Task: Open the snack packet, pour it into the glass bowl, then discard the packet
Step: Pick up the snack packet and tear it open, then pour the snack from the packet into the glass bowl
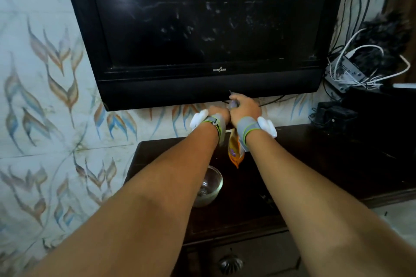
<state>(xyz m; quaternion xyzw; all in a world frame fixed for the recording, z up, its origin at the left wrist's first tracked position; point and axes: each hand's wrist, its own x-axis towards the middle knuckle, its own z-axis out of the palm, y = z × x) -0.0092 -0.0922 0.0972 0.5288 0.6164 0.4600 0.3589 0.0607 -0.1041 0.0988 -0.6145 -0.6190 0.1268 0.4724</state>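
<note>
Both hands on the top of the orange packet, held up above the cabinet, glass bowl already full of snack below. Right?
Not quite. In the head view the glass bowl looks empty: clear glass, no snack in it. The rest holds: the left hand and right hand both grip the top of the orange packet, held up above the cabinet.

Glossy orange foil packet [236, 150], clear smooth glass bowl [208, 186], dark polished wooden cabinet [315, 164], glossy patterned wall tiles [45, 96].
</note>
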